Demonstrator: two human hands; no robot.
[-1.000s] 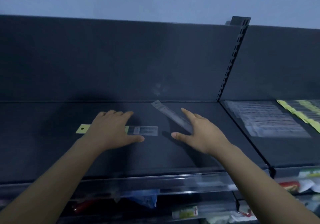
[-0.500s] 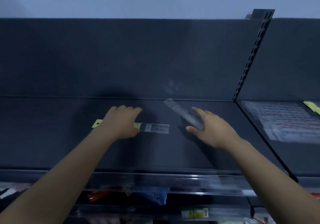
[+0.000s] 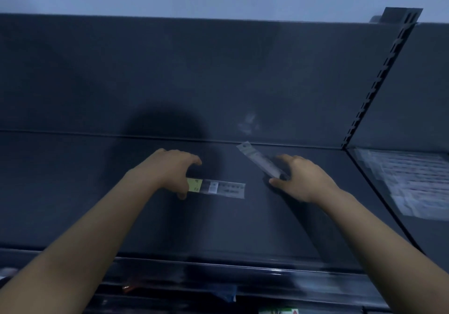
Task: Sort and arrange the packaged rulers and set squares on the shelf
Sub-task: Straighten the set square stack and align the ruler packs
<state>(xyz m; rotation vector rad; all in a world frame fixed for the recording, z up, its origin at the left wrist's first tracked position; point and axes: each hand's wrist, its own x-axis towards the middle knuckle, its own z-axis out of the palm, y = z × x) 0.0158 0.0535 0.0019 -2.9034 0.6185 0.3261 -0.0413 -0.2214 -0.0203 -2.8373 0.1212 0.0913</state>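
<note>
The dark grey metal shelf (image 3: pixel 73 192) spans the centre of the frame, with its dark back panel (image 3: pixel 170 75) rising behind it. The transparent packaged ruler with a yellow-green header card (image 3: pixel 220 188) lies flat at the centre of the shelf, long axis running left to right. The left hand (image 3: pixel 167 171) is arched over the left end of this ruler and covers part of the header card. Its fingers (image 3: pixel 194 161) are curled down past the far edge and the thumb bears on the near edge, grasping the pack. The second clear packaged ruler (image 3: pixel 258 160) lies right of centre, set diagonally, with its upper end close to the back panel. The right hand (image 3: pixel 306 181) holds the lower end of this ruler, pinched between thumb and forefinger. The two rulers are apart and do not touch. A slotted metal upright (image 3: pixel 379 82) at upper right divides this bay from the adjoining bay. There, a layer of clear flat packs (image 3: pixel 408 185) rests at the right edge. A clear plastic rail (image 3: pixel 218 273) runs along the front edge of the shelf, at the lower part of the frame.
</note>
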